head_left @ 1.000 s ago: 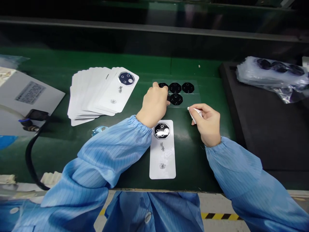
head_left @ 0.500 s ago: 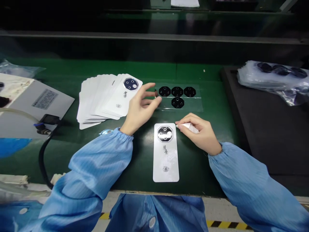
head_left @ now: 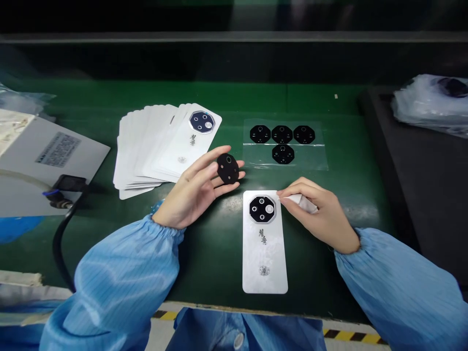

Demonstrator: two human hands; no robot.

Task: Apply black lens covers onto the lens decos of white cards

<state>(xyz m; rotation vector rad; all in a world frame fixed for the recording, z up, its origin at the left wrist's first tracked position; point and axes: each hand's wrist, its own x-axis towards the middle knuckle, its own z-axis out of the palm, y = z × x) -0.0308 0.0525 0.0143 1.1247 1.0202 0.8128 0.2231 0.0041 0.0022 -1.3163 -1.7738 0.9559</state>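
A worker's left hand (head_left: 197,190), palm turned up and fingers spread, holds a thin black disc (head_left: 228,171) above a green bench (head_left: 212,273), thumb at its edge and fingers behind. The right hand (head_left: 323,209) pinches a small white piece (head_left: 302,201), perhaps cloth or a tube, its tip at the upper corner of a white panel (head_left: 265,253) lying flat between the hands.

The light grip could let the disc slip or flex, and bare fingertips might smudge it. A push from the right hand could skew the panel, as nothing visible clamps it. Just beyond the left hand, a fanned stack of white panels (head_left: 146,146) could slide if a knuckle or sleeve brushed it.

The panel carries two brush-style characters, too small to read with confidence, and a round emblem below its dark lens plate (head_left: 262,210); the stack's top panel bears matching marks. Farther out, four more discs (head_left: 283,154) rest on a clear sheet (head_left: 252,158). At far left, a white box (head_left: 86,151) wears a printed label (head_left: 58,148), its lettering illegible. No brand can be made out.
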